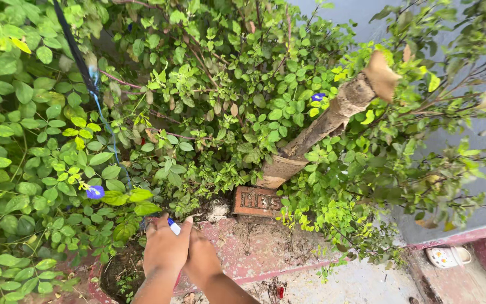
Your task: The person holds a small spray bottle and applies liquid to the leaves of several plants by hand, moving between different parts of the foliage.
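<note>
Left hand (164,247) and right hand (201,260), pressed together, pinch a blue-white tool (174,226); its long axis points up-left toward the shrub (209,95).

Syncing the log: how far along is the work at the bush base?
Done: nothing visibly finished; leaves look uncut and soil in the round bed undisturbed. In hand: left hand and right hand are pressed together at the foot of the bush, with a small white-and-blue object poking up between them; I cannot tell what it is. Left: the brick and cut stump sit untouched.
</note>
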